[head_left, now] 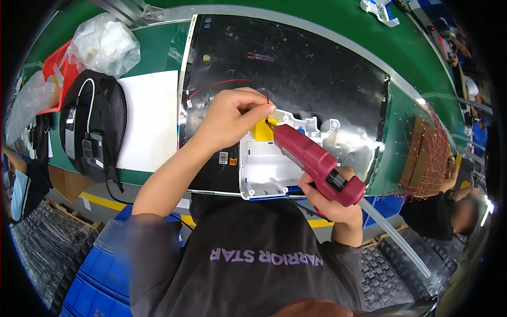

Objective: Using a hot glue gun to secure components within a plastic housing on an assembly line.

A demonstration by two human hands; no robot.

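My right hand (338, 208) is wrapped round a dark red hot glue gun (306, 153). A long clear glue stick (396, 239) juts from its back end. The gun's nozzle points into a white plastic housing (261, 168), close to a yellow part (263, 131) at the housing's far left. Over that corner, my left hand (229, 116) is closed with thumb and forefinger pinching a thin red wire (222, 82), which trails left across the black mat. Whether the nozzle touches the wire or the housing I cannot tell.
A black mat (317, 68) covers the green bench (153, 42). To the left are white paper (148, 121), a black mesh bag (97, 119), a red bin (62, 68) and clear plastic bags (104, 45). Many red wires (435, 153) lie by cardboard at the right, near another person (433, 214).
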